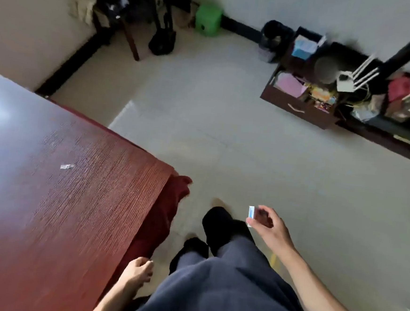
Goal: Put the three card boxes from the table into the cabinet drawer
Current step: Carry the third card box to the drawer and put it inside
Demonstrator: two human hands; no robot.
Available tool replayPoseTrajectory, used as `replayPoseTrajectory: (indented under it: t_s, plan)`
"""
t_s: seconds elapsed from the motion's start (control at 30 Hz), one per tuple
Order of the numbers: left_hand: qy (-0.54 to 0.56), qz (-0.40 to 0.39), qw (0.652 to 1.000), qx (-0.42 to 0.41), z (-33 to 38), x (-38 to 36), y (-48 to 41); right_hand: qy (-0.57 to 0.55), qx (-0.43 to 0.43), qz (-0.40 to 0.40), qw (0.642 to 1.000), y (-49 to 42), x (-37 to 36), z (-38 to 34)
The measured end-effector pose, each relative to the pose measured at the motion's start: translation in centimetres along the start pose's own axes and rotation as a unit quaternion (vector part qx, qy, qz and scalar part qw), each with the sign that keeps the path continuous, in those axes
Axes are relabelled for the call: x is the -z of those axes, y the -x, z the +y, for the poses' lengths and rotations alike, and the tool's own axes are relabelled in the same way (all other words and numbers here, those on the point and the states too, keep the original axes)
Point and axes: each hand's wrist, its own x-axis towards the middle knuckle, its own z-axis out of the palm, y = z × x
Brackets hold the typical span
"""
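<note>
My right hand (268,224) hangs over the floor at lower right, gripping a small card box (251,213) with a white and blue edge. My left hand (138,271) is loosely curled beside the near corner of the red-brown table (56,192) and holds nothing that I can see. At the far right, against the wall, the dark cabinet has an open drawer (298,108) filled with pink paper and colourful packets. No other card boxes show on the table top.
A small white scrap (67,166) lies on the table. A red cloth (170,209) hangs off the table's corner. Pale floor stretches between me and the cabinet. A green stool (208,19), a chair (126,21) and a dark bin (273,41) line the far wall.
</note>
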Motion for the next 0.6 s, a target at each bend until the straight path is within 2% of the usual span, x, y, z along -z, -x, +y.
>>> replayPoseTrajectory:
  t_s: [0.07,0.27,0.43,0.6]
  plan:
    - [-0.015,-0.010,1.000,0.000,4.1,-1.0,-0.3,-0.050,-0.030,0.039,0.998,1.5,2.1,3.0]
    - [-0.154,-0.042,0.984,-0.078,17.5,-7.5,-2.7,-0.160,-0.097,0.123,0.975,2.4,7.8,11.0]
    - [-0.218,-0.039,0.967,-0.125,27.2,-13.9,-3.3,-0.220,-0.137,0.140,0.956,0.2,13.6,14.8]
    - [-0.231,-0.034,0.963,-0.132,33.8,-18.5,-3.5,-0.242,-0.137,0.136,0.951,-3.7,20.9,14.4]
